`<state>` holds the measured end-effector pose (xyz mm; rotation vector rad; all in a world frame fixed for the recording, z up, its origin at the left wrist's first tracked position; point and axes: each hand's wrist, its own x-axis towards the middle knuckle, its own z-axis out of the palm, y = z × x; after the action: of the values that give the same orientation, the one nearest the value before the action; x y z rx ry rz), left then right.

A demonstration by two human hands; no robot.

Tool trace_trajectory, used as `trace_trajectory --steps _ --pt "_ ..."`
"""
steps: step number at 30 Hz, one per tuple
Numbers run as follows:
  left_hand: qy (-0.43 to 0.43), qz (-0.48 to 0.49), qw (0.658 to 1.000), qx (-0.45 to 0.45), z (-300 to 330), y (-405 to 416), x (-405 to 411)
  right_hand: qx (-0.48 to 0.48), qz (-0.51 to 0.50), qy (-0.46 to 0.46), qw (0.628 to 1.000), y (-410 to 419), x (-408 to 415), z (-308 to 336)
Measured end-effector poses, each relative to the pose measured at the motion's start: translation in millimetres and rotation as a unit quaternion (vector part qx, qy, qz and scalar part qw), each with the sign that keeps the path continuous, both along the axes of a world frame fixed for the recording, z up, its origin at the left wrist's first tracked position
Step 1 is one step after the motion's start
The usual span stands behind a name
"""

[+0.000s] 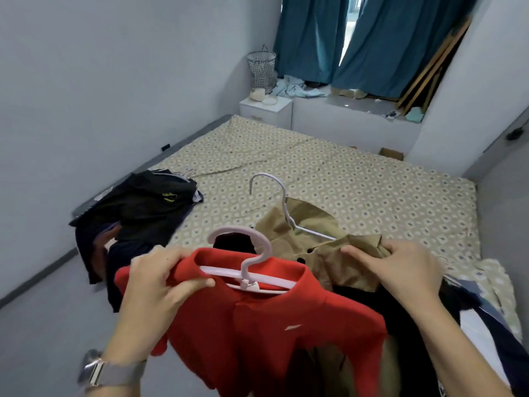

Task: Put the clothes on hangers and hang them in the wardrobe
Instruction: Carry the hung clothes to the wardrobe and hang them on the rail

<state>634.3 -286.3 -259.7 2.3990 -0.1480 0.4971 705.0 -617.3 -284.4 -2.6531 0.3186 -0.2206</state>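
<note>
Up close, the left hand (156,277) holds a red shirt (257,319) by its left shoulder, thumb lying along the front of the cloth and fingers curled over the top edge, so its grip is closed on the shirt. A pink hanger (248,270) sits inside the shirt's collar, its bar running across the neck opening and its hook standing up above it. The shirt hangs down in front of the person, over the near edge of the bed (329,179).

The right hand (400,270) rests on a tan shirt (323,253) that lies on the bed just behind the red one. Its fingers are bent over a bunched fold at the shirt's right side, gripping the cloth. A white wire hanger (282,207) pokes out of the tan shirt's collar, hook pointing up and to the left.

A heap of dark clothes (137,213) lies on the bed's left side, partly hanging over the edge. More dark and white cloth is piled beneath the right forearm. A watch (98,371) sits on the left wrist.

Further back stand a white nightstand (266,110), a mesh basket (262,70) on it, and teal curtains (372,44) above a window ledge.
</note>
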Motion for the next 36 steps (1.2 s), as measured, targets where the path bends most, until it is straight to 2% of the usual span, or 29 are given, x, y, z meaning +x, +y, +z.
trace_trajectory --steps 3,7,12,17,24,29,36 --pt "-0.013 0.065 0.998 -0.006 12.6 32.4 -30.8 0.023 0.079 -0.026 0.996 48.4 -4.3 21.5" --pt "-0.012 0.152 0.988 -0.031 20.5 71.9 -74.2 0.115 0.16 -0.044 0.979 105.5 -9.0 39.3" --pt "-0.013 0.256 0.966 -0.026 19.7 97.4 -129.9 0.189 0.26 -0.014 0.947 168.1 -10.3 42.6" --pt "0.002 0.36 0.933 -0.019 16.2 103.1 -178.4 0.192 0.364 0.031 0.911 219.2 -11.3 39.1" --pt "-0.007 0.515 0.856 -0.036 15.1 93.6 -241.8 0.162 0.512 0.094 0.838 291.9 -16.9 33.1" --pt "0.005 0.605 0.795 -0.042 3.7 75.1 -276.6 0.115 0.576 0.11 0.802 333.8 -27.2 26.2" --pt "0.014 0.7 0.713 -0.035 -6.6 42.6 -311.4 0.08 0.693 0.12 0.706 386.0 -67.0 25.7"
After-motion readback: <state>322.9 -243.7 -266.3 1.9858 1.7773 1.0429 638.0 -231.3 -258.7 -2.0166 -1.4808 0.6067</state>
